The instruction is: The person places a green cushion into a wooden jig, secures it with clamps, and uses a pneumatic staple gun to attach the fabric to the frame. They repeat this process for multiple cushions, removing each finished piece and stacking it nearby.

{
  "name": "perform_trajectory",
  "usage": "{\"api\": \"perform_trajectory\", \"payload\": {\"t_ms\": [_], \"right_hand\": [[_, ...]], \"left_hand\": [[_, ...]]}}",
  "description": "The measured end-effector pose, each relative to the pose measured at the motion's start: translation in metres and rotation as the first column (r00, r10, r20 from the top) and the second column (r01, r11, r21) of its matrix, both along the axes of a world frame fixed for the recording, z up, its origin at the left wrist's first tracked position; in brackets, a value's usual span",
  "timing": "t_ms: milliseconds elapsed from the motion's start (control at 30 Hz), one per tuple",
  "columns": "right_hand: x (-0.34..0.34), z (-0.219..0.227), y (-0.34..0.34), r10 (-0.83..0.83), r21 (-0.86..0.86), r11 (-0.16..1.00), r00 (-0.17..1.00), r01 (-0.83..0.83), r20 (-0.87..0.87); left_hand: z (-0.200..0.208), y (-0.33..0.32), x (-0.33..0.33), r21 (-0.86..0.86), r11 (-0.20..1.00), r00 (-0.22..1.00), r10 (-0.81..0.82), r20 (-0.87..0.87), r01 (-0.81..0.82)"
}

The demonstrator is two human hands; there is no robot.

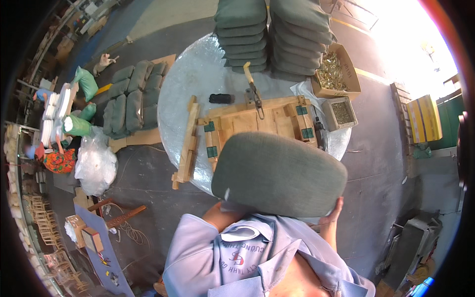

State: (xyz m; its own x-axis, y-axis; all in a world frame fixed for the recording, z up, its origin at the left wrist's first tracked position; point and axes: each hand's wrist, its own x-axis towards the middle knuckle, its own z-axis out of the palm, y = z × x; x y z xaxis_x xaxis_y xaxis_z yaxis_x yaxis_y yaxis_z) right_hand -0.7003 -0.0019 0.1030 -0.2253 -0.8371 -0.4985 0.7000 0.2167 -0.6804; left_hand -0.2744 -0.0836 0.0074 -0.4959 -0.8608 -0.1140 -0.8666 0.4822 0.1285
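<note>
A grey-green upholstered seat cushion (282,173) is held close to my chest, tilted over the near edge of a round, plastic-covered table (180,79). My right hand (335,212) grips its near right corner. At the near left side, my left hand (228,214) supports it, the fingers hidden underneath. Just beyond the cushion lies a wooden jig (257,121) with dark green pads at its corners, partly covered by the cushion. A toggle clamp (255,94) with a yellow handle is mounted on the jig's far side.
Two tall stacks of similar cushions (242,34) stand at the table's far side. Right of them are a cardboard box (341,91) of brass-coloured hardware and a small bin (340,113) of fasteners. Left are a wooden bar frame (187,143) and a black object (221,98). A person (59,159) is farther left.
</note>
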Motion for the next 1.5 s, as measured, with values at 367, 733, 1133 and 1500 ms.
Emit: {"api": "perform_trajectory", "payload": {"t_ms": [367,733,1133,1500], "right_hand": [[0.016,-0.007,0.006,0.351,0.251,0.887,0.919,-0.388,0.18],[0.058,-0.016,-0.104,0.409,0.051,0.906,0.901,-0.42,0.147],[0.139,-0.046,-0.307,0.781,0.198,0.624,0.6,-0.756,-0.17],[0.11,-0.077,-0.326,0.833,0.025,0.522,0.504,-0.853,-0.229]], "left_hand": [[0.017,0.001,0.163,-0.064,0.996,0.966,0.082,0.247,-0.068],[0.074,0.067,0.171,0.02,0.745,0.724,0.654,-0.221,-0.667],[0.037,0.041,0.07,-0.095,0.282,0.293,0.833,-0.469,-0.955],[0.104,-0.145,-0.156,-0.22,0.807,0.746,0.353,-0.564,-0.548]]}}
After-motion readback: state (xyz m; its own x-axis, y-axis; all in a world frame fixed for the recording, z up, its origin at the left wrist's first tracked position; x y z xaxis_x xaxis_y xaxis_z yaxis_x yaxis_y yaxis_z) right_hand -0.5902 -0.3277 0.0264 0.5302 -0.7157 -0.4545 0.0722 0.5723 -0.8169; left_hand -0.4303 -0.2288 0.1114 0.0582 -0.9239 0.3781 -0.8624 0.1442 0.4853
